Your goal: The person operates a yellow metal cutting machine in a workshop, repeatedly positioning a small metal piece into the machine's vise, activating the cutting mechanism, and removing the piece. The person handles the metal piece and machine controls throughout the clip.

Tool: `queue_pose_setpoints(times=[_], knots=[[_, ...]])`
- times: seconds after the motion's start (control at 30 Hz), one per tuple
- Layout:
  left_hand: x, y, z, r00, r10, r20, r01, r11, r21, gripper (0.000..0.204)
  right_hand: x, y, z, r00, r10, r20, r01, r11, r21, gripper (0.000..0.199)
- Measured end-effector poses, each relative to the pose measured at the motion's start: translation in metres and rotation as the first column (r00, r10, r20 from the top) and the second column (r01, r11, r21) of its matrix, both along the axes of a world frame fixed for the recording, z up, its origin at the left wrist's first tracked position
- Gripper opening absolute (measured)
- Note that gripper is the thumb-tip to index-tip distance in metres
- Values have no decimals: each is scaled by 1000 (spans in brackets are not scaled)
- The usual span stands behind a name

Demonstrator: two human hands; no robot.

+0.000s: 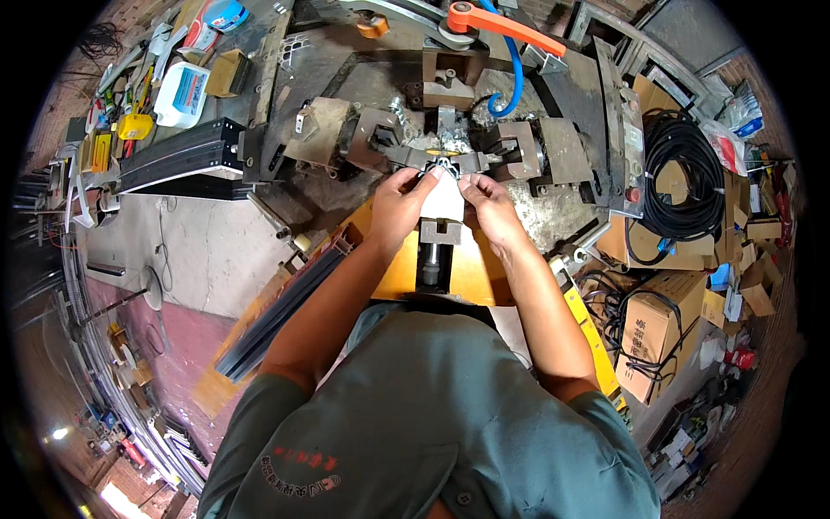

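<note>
A pale profile piece [443, 201] with a cut, silvery end lies at the middle of a metal clamping machine [553, 203]. My left hand [400, 206] pinches it by its left edge, near the far end. On the other side, my right hand [494, 209] is closed with thumb and fingertips at its far right corner. Dark steel jaw blocks [517, 149] stand around the piece on the left, right and far sides. A small notched block [441, 231] with a screw shaft sits on the near side. Fine detail between my fingertips is too small to tell.
An orange lever [506, 28] and a blue hose [519, 65] reach over the far side. Dark profiles [186, 156] lie at left beside a white jug [182, 95]. Coiled black cable [683, 173] and a cardboard box [661, 329] are at right.
</note>
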State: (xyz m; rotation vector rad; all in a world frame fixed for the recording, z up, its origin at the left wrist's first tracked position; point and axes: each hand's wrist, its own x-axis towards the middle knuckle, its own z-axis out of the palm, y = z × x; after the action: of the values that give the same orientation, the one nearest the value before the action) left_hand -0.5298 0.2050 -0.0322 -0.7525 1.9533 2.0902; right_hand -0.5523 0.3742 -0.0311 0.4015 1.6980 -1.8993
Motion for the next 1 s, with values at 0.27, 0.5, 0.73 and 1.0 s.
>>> queue_pose_setpoints(times=[0.27,0.5,0.73,1.0], knots=[[-14,-11,-12,980,15,197,-82,939,334,30,14,-3,-9,994,-103,-40,103,995,13,27],[-22,-20,-3,959,-41,280,-60,938,342,32,107,9,-15,947,-234,-223,295,907,300,21],[-19,-19,-10,964,-49,262,-46,937,347,27,219,2,-22,937,-27,-349,229,802,551,20],[-17,-18,-12,975,-36,221,-42,939,341,25,236,-32,-44,959,48,-281,189,630,753,31]])
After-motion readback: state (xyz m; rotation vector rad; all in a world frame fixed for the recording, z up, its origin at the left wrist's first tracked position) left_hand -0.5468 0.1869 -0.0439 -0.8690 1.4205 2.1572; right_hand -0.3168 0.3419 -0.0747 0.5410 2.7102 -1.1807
